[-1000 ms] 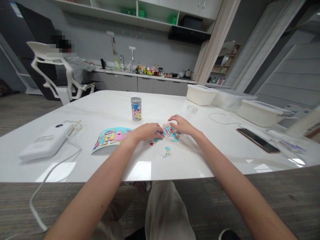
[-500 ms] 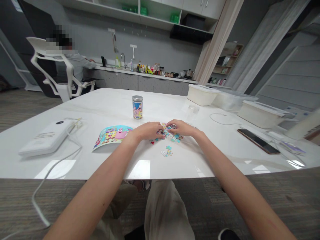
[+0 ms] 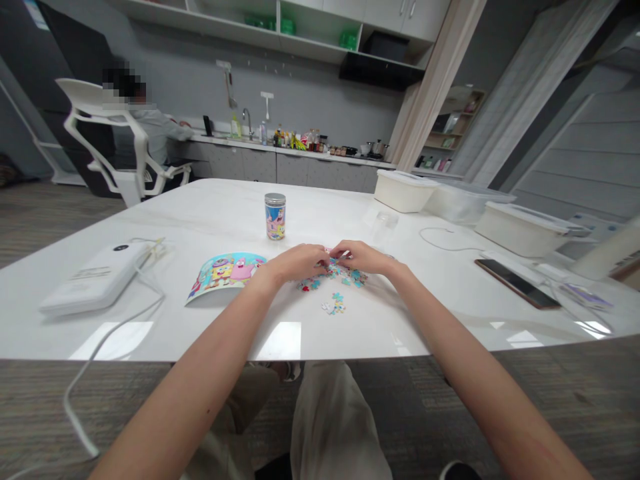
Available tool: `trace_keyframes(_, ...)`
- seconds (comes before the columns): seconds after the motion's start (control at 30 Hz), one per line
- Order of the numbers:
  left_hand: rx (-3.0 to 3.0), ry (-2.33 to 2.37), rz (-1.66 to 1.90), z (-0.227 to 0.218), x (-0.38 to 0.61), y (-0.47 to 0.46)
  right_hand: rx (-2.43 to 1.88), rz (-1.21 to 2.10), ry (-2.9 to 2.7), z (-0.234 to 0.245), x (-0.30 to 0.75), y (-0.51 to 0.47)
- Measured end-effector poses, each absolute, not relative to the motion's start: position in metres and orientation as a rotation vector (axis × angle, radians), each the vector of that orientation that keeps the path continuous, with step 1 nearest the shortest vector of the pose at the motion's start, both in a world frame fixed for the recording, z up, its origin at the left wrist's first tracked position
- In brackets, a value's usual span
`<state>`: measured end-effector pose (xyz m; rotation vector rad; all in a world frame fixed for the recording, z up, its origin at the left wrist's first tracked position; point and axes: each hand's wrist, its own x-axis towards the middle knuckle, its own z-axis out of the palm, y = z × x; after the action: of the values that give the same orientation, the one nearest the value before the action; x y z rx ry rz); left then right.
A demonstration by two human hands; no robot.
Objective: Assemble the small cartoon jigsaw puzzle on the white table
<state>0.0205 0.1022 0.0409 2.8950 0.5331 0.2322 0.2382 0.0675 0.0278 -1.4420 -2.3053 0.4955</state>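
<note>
A loose pile of small jigsaw puzzle pieces [image 3: 345, 272], mostly turquoise and multicoloured, lies on the white table. My left hand [image 3: 303, 261] reaches into its left side, fingers bent and thumb apart. From the right, my right hand [image 3: 363, 256] touches the pile with curled, parted fingers. Both sets of fingertips nearly meet; whether a piece lies between them is too small to tell. Several separate pieces [image 3: 334, 305] rest nearer me. Left of my left hand is a curved cartoon picture sheet [image 3: 225, 272]. Behind the pile stands a lidded jar [image 3: 275, 217] with a cartoon label.
A white power bank [image 3: 95, 279] with a cable lies at left. On the right are a phone [image 3: 517, 283], a clear cup [image 3: 385, 223] and lidded storage boxes [image 3: 404, 192]. Beyond the table [image 3: 220, 200], a person [image 3: 150, 130] sits at a kitchen counter.
The fingertips of both hands have come closer together over the pile, my right fingers shifting left. More turquoise pieces show beside and below my left hand.
</note>
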Motion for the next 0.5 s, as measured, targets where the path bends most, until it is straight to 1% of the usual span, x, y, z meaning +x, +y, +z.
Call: trace_keyframes(0.5,2.989,0.505,0.325,0.0333,0.0204,0.1073,-1.425,0.424,-2.315,0.028,0.2379,0.0662)
